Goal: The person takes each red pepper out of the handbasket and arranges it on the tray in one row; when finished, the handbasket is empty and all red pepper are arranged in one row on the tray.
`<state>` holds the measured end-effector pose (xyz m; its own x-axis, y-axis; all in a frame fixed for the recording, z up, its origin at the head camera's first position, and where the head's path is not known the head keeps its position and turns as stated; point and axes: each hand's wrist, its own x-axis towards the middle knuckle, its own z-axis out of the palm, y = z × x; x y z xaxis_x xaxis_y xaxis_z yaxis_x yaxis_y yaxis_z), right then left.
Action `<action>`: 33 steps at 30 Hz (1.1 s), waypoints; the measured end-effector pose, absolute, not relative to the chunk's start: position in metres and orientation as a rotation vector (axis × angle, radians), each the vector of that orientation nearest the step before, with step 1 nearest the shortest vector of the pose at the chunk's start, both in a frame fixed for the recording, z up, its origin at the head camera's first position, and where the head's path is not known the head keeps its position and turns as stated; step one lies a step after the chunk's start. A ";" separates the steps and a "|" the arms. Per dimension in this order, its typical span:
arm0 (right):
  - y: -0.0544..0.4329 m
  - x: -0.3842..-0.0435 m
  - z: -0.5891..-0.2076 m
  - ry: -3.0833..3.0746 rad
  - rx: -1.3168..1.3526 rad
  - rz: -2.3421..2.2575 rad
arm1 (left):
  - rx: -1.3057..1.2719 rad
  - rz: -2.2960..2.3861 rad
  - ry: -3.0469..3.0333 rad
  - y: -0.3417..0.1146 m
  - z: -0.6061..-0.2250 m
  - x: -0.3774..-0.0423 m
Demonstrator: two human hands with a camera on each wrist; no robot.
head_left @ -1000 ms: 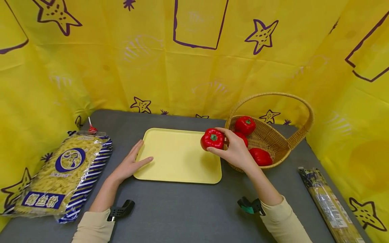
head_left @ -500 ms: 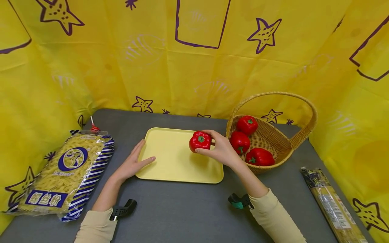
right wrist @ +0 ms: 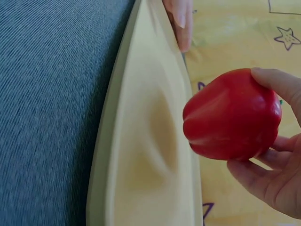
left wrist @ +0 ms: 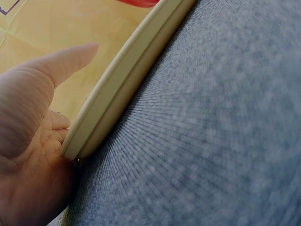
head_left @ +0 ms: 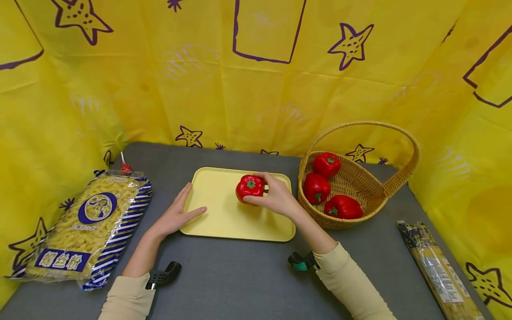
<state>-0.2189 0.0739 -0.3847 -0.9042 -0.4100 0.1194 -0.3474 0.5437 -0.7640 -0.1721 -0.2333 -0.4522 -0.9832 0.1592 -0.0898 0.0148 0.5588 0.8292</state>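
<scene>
One-handed, gripped red pepper (head_left: 245, 191) between thumb and fingers of right hand (head_left: 277, 196), held it just above yellow tray (head_left: 218, 218), apart from surface, rested left hand (head_left: 174, 218), fingers loosely extended, against tray's left edge, with three more red peppers (head_left: 345, 207) inside wicker basket (head_left: 356, 182) at right.

Room before yellow tray (head_left: 216, 209), arched basket handle (head_left: 363, 123) obstructing right

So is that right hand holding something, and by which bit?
Yes, a red bell pepper: the fingers of the right hand grip its sides, not its green stem.
</scene>
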 end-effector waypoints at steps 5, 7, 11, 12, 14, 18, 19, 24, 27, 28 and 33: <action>0.062 -0.221 -0.387 2.706 -0.670 -1.283 | 0.138 1.390 2.644 -0.233 -0.451 -0.172; 0.057 -0.221 -0.387 2.706 -0.668 -1.267 | 0.139 1.382 2.650 -0.232 -0.450 -0.172; 0.048 -0.222 -0.389 2.685 -0.667 -1.260 | 0.138 1.357 2.660 -0.231 -0.449 -0.172; 0.046 -0.223 -0.390 2.681 -0.669 -1.257 | 0.134 1.349 2.662 -0.230 -0.449 -0.171; 0.042 -0.224 -0.391 2.677 -0.671 -1.252 | 0.125 1.337 2.663 -0.230 -0.448 -0.171; 0.034 -0.226 -0.391 2.675 -0.677 -1.248 | 0.106 1.310 2.670 -0.230 -0.446 -0.171; 0.032 -0.226 -0.391 2.673 -0.676 -1.253 | 0.101 1.304 2.671 -0.230 -0.446 -0.171; 0.022 -0.229 -0.392 2.664 -0.671 -1.262 | 0.087 1.287 2.666 -0.231 -0.444 -0.170; 0.015 -0.231 -0.393 2.662 -0.669 -1.261 | 0.095 1.286 2.666 -0.231 -0.445 -0.170; 0.012 -0.232 -0.393 2.661 -0.672 -1.261 | 0.098 1.285 2.669 -0.232 -0.445 -0.170; 0.000 -0.236 -0.394 2.640 -0.694 -1.278 | 0.096 1.233 2.703 -0.233 -0.445 -0.170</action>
<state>-0.2355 -0.0002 -0.3942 -0.8865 -0.4552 0.0833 -0.3477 0.5363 -0.7691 -0.1704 -0.2333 -0.4450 -0.9836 0.1285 -0.1269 -0.0116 0.6563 0.7544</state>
